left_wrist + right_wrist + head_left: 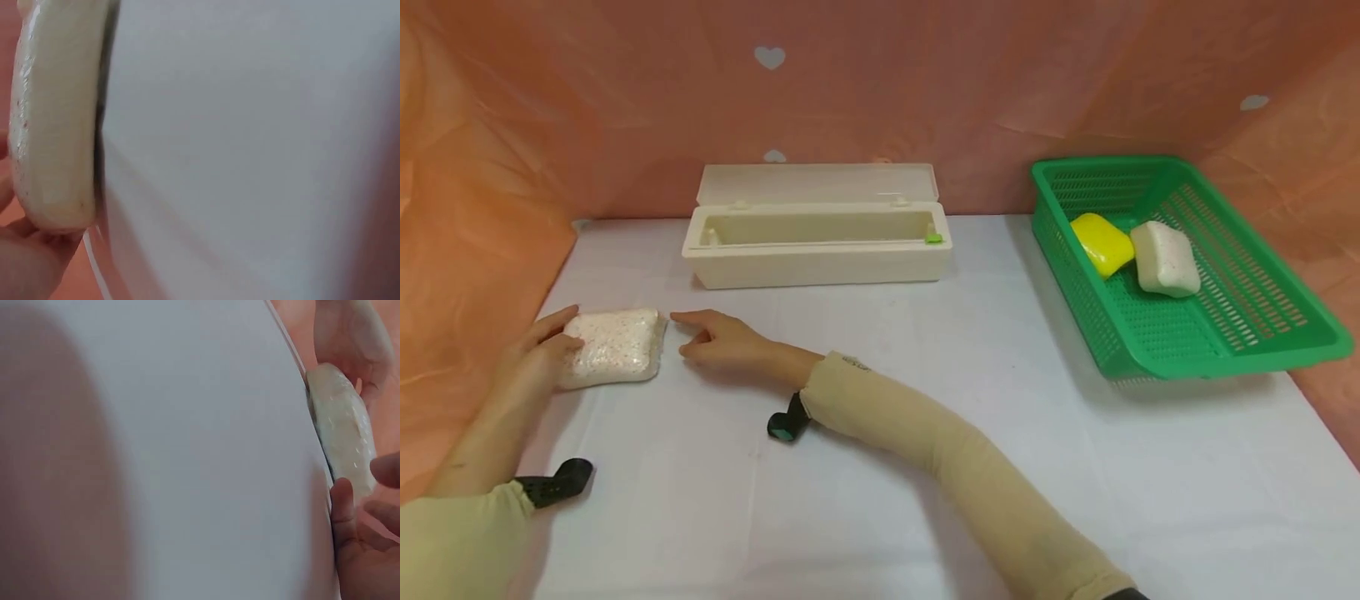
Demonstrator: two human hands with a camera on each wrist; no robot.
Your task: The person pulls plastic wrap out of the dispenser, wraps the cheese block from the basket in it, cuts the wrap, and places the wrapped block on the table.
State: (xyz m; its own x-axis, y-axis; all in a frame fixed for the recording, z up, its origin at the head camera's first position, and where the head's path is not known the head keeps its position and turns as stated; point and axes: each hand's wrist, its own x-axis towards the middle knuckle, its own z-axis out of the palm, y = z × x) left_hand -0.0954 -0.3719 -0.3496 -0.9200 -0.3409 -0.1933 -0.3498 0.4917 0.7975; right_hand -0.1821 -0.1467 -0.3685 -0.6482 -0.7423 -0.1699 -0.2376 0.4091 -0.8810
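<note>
A white, red-speckled block in shiny clear film [613,346] lies on the table at the left; its exact kind cannot be told. My left hand [542,350] grips its left end, thumb over the top and fingers at the far corner. In the left wrist view the block [62,125] shows its plain pale side. My right hand [726,337] is just off the block's right end, forefinger stretched toward it and the other fingers bent. Seen from the right wrist, thumb and fingers of that hand [369,556] stand apart near the block [340,425].
A long white box [816,265] with its lid raised stands at the back middle, a green piece [933,238] at its right end. At the right, a green basket [1240,365] contains a yellow block [1102,243] and a white speckled block [1167,260]. Orange cloth [880,92] hangs behind.
</note>
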